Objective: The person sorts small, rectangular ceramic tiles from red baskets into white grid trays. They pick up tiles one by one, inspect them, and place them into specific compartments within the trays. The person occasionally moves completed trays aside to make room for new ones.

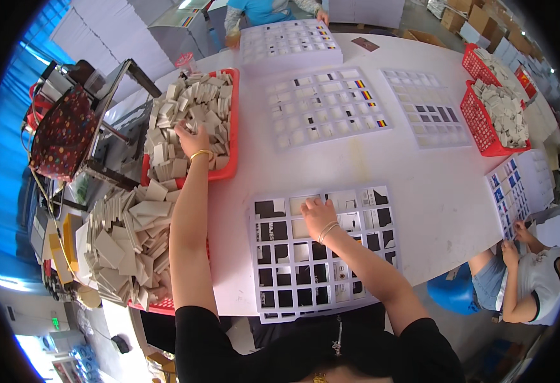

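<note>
My left hand (194, 142) reaches into a red plastic basket (233, 121) heaped with flat off-white rectangular pieces (197, 96). Its fingers are apart and bent down onto the heap, touching the pieces. In front of me lies a white gridded tray (252, 255), its cells showing black-and-white printed patterns. Over the upper middle cells, my right hand (318, 216) is lowered with its fingers curled together. What those fingertips hold, if anything, is hidden under the hand. Pale cells show beside and below it.
A second heap of off-white pieces (127, 249) overflows a basket at near left. Further gridded trays (331, 105) lie across the white table (433, 185). Red baskets (478, 121) stand at far right. One person (535, 287) works at the right, another (261, 9) at the far edge.
</note>
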A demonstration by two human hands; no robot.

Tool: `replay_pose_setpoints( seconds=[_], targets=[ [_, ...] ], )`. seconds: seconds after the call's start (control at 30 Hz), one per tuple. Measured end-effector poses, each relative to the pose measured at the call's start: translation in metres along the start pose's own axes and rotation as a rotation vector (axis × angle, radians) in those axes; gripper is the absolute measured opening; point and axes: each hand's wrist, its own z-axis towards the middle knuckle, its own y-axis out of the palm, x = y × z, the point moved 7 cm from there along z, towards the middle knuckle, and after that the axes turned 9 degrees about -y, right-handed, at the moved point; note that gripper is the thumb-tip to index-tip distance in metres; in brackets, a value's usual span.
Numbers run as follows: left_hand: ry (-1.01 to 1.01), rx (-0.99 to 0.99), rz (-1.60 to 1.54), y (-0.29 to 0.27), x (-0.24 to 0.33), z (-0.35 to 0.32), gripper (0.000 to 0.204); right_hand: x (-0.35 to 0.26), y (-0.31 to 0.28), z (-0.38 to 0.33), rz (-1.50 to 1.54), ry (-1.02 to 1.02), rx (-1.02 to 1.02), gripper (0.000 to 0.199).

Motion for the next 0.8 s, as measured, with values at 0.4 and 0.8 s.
replay_pose_setpoints(
  seconds=[0.4,0.8],
  targets=[
    [-0.327,-0.693,-0.624,-0.061,0.051,-0.245,0.041,0.012,-0.082,-0.042,1.123,-0.068,0.564,0.063],
    [-0.498,-1.009,-0.847,-0.09,0.026,-0.343,0.035,-0.021,-0.07,-0.086,1.325,-0.176,0.398,0.037]
  ],
)
